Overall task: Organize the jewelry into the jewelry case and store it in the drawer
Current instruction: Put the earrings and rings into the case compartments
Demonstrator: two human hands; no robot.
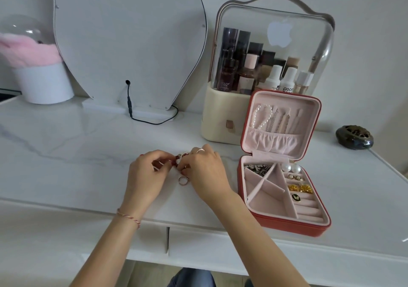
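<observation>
The red jewelry case lies open on the white table, right of my hands, its pink lid upright with a pearl strand hanging inside. Its tray holds a silver chain, pearl earrings, gold earrings and a black ring. My left hand and my right hand meet at the table's middle, both pinching a small cluster of rings with red and silver parts. One beaded ring lies on the table just below my fingers.
A cosmetics organizer with bottles stands behind the case. A curved mirror with a black cable leans at the back. A white pot with pink fluff sits far left, a dark ornament far right. Drawer fronts run below the table edge.
</observation>
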